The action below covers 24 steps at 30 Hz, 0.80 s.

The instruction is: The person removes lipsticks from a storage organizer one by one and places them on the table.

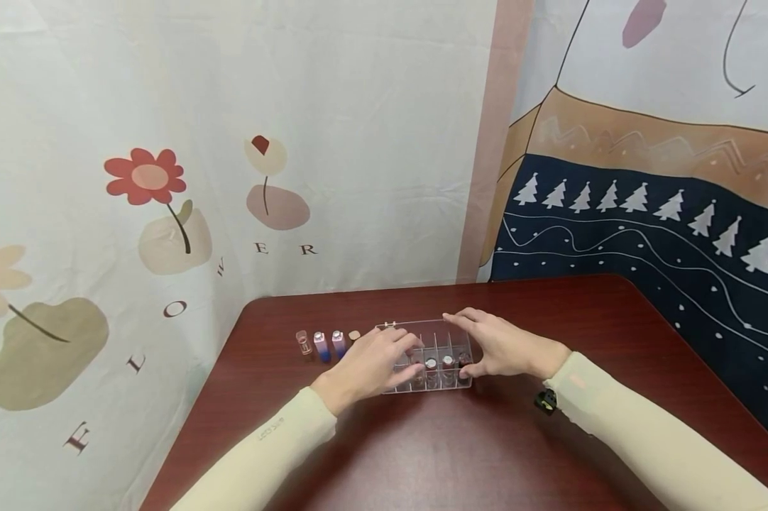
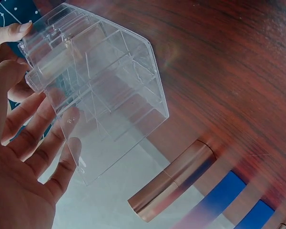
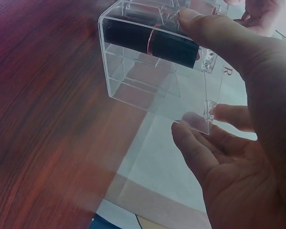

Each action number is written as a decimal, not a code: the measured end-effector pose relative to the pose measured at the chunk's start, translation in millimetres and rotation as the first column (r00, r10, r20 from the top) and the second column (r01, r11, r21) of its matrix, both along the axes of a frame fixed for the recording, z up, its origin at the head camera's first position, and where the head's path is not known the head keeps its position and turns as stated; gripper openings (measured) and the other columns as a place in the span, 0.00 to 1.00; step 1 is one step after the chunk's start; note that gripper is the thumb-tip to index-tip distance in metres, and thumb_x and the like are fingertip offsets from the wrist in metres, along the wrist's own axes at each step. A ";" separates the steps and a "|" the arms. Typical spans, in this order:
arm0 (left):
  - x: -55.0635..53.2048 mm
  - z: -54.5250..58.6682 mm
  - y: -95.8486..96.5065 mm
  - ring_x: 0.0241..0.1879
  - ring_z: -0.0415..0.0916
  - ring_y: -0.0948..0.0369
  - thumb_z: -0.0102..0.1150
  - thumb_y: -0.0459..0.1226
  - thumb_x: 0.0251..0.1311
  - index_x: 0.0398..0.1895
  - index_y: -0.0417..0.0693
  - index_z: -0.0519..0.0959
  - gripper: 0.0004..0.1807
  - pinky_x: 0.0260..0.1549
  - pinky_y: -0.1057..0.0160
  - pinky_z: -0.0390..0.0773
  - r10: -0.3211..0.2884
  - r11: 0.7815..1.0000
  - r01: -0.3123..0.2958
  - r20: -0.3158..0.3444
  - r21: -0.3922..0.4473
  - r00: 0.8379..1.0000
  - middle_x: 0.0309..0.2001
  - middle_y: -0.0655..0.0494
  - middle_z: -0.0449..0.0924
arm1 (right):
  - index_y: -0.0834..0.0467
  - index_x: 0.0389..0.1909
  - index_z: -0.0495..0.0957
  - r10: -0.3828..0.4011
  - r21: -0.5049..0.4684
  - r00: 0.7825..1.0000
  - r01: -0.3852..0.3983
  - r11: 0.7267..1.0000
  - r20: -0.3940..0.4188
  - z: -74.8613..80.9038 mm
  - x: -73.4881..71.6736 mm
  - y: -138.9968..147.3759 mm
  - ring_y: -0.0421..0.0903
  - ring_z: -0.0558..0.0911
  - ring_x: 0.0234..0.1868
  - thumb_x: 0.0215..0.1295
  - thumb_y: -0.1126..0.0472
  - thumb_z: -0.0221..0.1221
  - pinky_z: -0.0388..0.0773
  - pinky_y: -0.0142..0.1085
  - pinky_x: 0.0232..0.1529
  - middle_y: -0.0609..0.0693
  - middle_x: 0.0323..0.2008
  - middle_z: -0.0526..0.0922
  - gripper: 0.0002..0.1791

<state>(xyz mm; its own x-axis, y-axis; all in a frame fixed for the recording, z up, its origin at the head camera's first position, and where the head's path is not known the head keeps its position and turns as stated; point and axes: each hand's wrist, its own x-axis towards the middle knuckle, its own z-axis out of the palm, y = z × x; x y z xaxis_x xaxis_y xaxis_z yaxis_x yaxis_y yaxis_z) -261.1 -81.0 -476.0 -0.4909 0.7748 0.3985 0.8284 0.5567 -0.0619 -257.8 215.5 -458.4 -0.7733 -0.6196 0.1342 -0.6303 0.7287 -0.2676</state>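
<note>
A clear plastic lipstick organizer [image 1: 427, 383] with divided compartments stands on the table between both hands. Several tubes stand in its front compartments, including white-topped ones [image 1: 431, 364]; a black lipstick [image 3: 128, 36] with a copper ring sits in the end slot. My left hand [image 1: 377, 362] grips the left part, its thumb toward the front and its fingers [image 2: 66, 124] against the far side. At the right end, my right hand [image 1: 502, 346] spans the organizer, thumb at the front rim by the black lipstick, fingertips [image 3: 181, 131] at the back corner.
Left of the organizer stand a copper lipstick tube [image 2: 174, 181], two pink-and-blue tubes [image 1: 321, 346] and a small clear-topped tube [image 1: 304, 343]. The dark red table [image 1: 416, 454] ends at a printed cloth backdrop [image 1: 371, 142].
</note>
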 end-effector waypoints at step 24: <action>-1.9 -7.1 -0.3 0.34 0.83 0.69 0.66 0.55 0.71 0.43 0.59 0.85 0.13 0.38 0.67 0.84 0.050 0.999 -0.051 0.110 0.010 0.993 0.36 0.69 0.87 | 0.56 0.81 0.65 0.000 -0.010 1.000 0.000 1.000 -0.010 -1.4 -1.0 -1.7 0.52 0.82 0.64 0.49 0.44 0.83 0.83 0.50 0.65 0.57 0.69 0.77 0.60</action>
